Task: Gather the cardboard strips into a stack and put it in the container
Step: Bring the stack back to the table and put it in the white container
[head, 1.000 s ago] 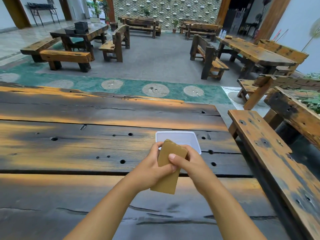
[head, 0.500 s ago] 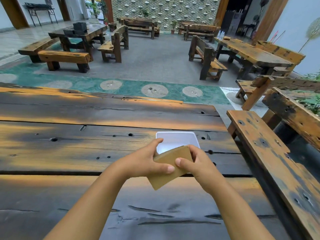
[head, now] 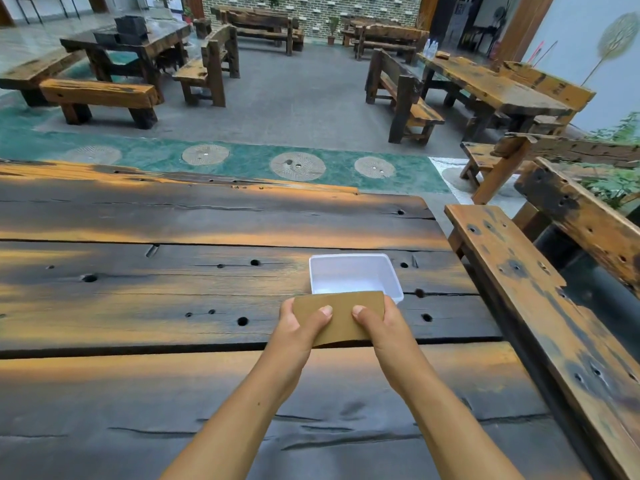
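I hold a brown stack of cardboard strips (head: 341, 315) level and crosswise, just above the table and right in front of the white plastic container (head: 349, 263). My left hand (head: 300, 327) grips the stack's left end with the thumb on top. My right hand (head: 379, 323) grips its right end the same way. The stack's far edge covers the container's near rim. The container stands upright on the dark wooden table (head: 173, 271) and what shows of its inside holds nothing.
A worn wooden bench (head: 540, 306) runs along the table's right side. The table's far edge lies beyond the container, with green floor and more wooden tables and benches (head: 408, 95) behind it.
The stack has turned from upright to flat and crosswise, and both hands have carried it forward up to the container's near rim.
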Available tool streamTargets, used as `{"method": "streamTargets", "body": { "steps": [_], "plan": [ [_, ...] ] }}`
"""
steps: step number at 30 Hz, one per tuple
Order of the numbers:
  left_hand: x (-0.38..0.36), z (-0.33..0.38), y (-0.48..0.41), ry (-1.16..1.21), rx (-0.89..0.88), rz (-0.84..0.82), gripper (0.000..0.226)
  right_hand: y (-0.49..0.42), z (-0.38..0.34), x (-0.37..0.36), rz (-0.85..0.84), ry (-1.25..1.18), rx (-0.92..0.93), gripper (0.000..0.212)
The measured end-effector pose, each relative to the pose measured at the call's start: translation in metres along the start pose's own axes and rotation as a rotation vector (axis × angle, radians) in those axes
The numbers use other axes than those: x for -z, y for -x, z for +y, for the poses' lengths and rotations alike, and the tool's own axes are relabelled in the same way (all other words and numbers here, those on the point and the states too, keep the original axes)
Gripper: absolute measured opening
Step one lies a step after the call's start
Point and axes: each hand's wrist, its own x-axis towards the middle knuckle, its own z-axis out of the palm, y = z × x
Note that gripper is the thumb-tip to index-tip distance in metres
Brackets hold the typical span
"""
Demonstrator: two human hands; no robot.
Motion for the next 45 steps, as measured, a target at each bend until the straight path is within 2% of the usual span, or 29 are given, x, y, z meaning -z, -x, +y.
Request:
{"method": "streamTargets", "body": {
  "steps": [3,9,13,17,21,23,28,32,39,42,45],
  "plan": [
    [0.002,-0.001,-0.02,-0.025,0.05,-0.032,0.072,-0.016,0.007,0.004,-0.003,0.015,-0.014,0.038],
    [-0.007,-0.006,-0.069,-0.057,0.185,-0.114,0.053,-0.078,0.03,0.039,-0.021,0.007,-0.073,0.041],
    [-0.023,-0.022,-0.128,-0.05,0.231,0.034,0.034,-0.142,0.055,0.061,-0.033,-0.003,-0.136,0.022],
    [-0.041,-0.047,-0.195,-0.079,0.241,0.174,0.022,-0.21,0.082,0.078,-0.016,-0.035,-0.228,0.028],
    [-0.047,-0.073,-0.251,-0.098,0.268,0.247,0.019,-0.27,0.107,0.088,-0.078,0.003,-0.303,0.015],
    [-0.047,-0.087,-0.273,-0.115,0.292,0.281,0.027,-0.293,0.12,0.09,-0.105,0.004,-0.338,0.012],
    [-0.04,-0.113,-0.315,-0.177,0.325,0.33,0.032,-0.333,0.149,0.087,-0.092,0.055,-0.38,0.03],
    [-0.032,-0.122,-0.337,-0.226,0.32,0.319,0.028,-0.356,0.162,0.085,-0.09,0.1,-0.369,0.026],
    [-0.035,-0.134,-0.357,-0.275,0.341,0.36,0.022,-0.375,0.184,0.078,-0.003,0.229,-0.396,0.032],
    [-0.034,-0.137,-0.365,-0.295,0.347,0.393,0.01,-0.382,0.184,0.074,0.03,0.305,-0.37,0.034],
    [-0.034,-0.134,-0.37,-0.296,0.4,0.395,0.007,-0.388,0.181,0.072,0.033,0.351,-0.402,0.042]
  ]
}}
